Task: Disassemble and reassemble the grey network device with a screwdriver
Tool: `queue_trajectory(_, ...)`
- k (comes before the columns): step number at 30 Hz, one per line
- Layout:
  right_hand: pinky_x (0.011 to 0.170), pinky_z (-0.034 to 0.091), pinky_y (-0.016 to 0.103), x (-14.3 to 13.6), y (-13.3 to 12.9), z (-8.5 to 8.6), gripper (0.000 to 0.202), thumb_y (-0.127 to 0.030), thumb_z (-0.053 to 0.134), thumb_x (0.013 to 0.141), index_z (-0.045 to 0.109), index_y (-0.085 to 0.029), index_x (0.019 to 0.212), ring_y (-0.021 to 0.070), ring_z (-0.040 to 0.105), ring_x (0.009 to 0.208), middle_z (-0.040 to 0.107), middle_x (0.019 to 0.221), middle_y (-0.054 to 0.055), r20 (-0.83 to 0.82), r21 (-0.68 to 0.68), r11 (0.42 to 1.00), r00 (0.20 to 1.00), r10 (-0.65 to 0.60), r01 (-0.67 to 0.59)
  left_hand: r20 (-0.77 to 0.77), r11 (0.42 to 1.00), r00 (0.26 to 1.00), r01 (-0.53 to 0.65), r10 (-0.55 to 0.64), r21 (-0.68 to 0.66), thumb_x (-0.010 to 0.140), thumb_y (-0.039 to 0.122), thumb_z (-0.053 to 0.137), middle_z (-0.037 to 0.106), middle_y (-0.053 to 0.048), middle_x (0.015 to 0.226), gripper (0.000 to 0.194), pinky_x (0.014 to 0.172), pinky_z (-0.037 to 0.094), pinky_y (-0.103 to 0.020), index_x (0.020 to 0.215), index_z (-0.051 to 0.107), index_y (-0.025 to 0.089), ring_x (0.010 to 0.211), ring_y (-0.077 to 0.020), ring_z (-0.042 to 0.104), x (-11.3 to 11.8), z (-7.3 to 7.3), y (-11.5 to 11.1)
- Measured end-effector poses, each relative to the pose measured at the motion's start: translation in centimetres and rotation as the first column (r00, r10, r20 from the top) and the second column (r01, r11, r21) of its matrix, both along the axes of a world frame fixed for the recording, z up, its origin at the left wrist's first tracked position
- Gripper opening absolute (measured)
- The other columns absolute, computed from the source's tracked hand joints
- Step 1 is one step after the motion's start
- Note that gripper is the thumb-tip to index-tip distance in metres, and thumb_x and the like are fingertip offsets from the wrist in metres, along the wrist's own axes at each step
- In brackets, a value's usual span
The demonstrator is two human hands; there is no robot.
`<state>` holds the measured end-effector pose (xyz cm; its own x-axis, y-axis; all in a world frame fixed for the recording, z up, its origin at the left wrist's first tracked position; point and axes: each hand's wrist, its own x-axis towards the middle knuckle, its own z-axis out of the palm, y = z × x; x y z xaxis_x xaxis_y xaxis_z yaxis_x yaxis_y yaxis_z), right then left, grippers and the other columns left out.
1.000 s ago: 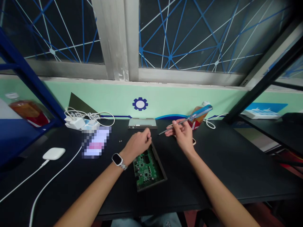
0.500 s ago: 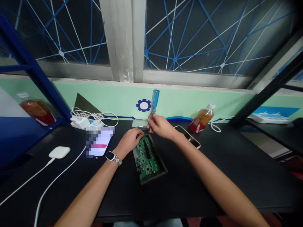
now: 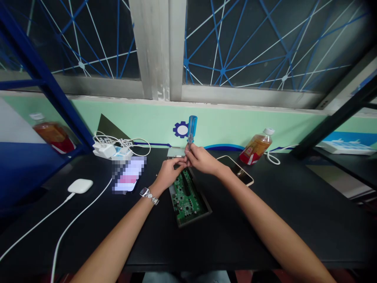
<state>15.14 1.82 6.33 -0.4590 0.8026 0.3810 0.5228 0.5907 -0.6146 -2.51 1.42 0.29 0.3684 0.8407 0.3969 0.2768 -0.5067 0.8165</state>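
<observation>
Your right hand (image 3: 202, 159) grips the screwdriver (image 3: 192, 127), your left hand (image 3: 167, 172) half-curls, hold unclear; the bottle label (image 3: 249, 155) is illegibly small.

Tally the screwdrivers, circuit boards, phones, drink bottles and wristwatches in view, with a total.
Screwdriver: 1
Circuit board: 1
Phones: 2 (lit phone, dark phone)
Bottles: 2 (left bottle, right bottle)
Wristwatch: 1
Total: 7
</observation>
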Motion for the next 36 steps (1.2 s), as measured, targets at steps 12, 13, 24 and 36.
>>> queue_trajectory(12, 0.071, 0.047, 0.032, 0.2, 0.0, 0.3, 0.013, -0.028, 0.038, 0.1, 0.047, -0.021, 0.093, 0.0189, 0.064, 0.07, 0.067, 0.078, 0.005, 0.075, -0.013, 1.0, 0.997, -0.001, 0.002, -0.012, 0.995, 0.998, -0.055, 0.056, 0.082, 0.089, 0.025, 0.061, 0.076, -0.004, 0.098, 0.017, 0.085, 0.052, -0.03, 0.097, 0.075, 0.02, 0.092, -0.0213, 0.07, 0.1, -0.5, 0.2)
queue_trajectory(13, 0.071, 0.047, 0.033, 0.2, 0.0, 0.3, 0.013, -0.028, 0.038, 0.1, 0.047, -0.021, 0.093, 0.0191, 0.064, 0.071, 0.066, 0.079, 0.005, 0.078, -0.013, 1.0, 0.997, -0.003, 0.004, -0.018, 0.995, 0.998, -0.052, 0.054, 0.086, 0.09, 0.025, 0.06, 0.076, -0.004, 0.097, 0.017, 0.084, 0.052, -0.03, 0.097, 0.075, 0.021, 0.09, -0.0209, 0.07, 0.2, -0.5, 0.2)
queue_trajectory(24, 0.071, 0.045, 0.033, 0.5, 0.2, 0.0, 0.019, -0.032, 0.037, 0.099, 0.051, -0.02, 0.105, 0.0177, 0.06, 0.073, 0.063, 0.081, 0.004, 0.088, -0.109, 0.993, 0.994, 0.064, -0.054, -0.053, 0.988, 0.996, -0.058, 0.066, 0.143, 0.089, 0.021, 0.061, 0.076, -0.004, 0.097, 0.017, 0.077, 0.052, -0.027, 0.101, 0.072, 0.018, 0.081, -0.0184, 0.069, 0.3, -0.8, 0.0)
queue_trajectory(36, 0.055, 0.035, 0.028, -1.1, -0.9, 2.1, 0.037, -0.056, 0.057, 0.085, 0.044, -0.023, 0.075, 0.0131, 0.046, 0.053, 0.05, 0.058, -0.003, -0.106, 0.164, 0.914, 0.928, -0.358, 0.371, -0.04, 0.993, 0.996, -0.073, 0.077, 0.088, 0.09, 0.028, 0.061, 0.077, -0.005, 0.1, 0.02, 0.082, 0.053, -0.031, 0.1, 0.077, 0.019, 0.089, -0.0225, 0.071, 0.4, -0.6, -0.2)
